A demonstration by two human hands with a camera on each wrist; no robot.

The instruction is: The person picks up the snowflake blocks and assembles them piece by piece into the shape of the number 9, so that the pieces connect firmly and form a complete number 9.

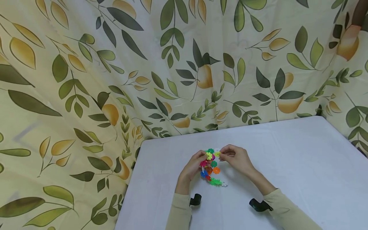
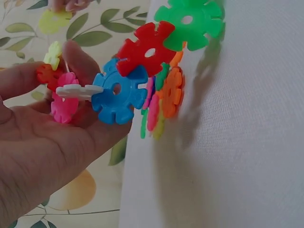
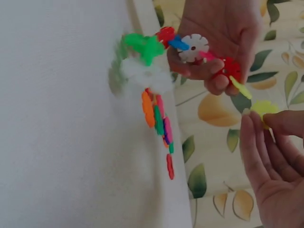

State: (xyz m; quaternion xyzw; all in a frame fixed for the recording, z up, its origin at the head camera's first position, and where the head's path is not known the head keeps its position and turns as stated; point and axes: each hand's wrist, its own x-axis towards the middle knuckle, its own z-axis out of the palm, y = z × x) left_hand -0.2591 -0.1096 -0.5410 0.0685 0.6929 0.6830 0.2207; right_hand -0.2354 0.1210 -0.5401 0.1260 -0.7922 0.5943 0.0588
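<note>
The left hand [image 1: 191, 166] carries a chain [image 2: 118, 90] of notched discs above the desk [image 1: 273, 150]. Its fingers are clamped on the chain close to one end; this grip probably steadies the joints and presents the yellow end disc [image 3: 241, 88] to the other hand. The remainder trails toward the near side of the desk, through blue, red and green to white, and appears to clear the surface.

The right hand [image 1: 237, 158] pinches a single yellow disc [image 3: 264, 109] by its rim between thumb and fingers. The opposite rim is left exposed, presumably for aligning a notch. A narrow gap separates this disc from the end disc.

Loose discs [image 1: 216, 170] lie on the desk below the chain, perhaps placed for easy reach. From where I stand, the chain and left hand cover some; their count is uncertain.

Working position: near the far edge, closer to the left edge than the right. A curtain [image 1: 201, 80] behind the far edge limits forward travel. The widest span of desk runs from the right hand toward the right edge. The near edge is out of view.
</note>
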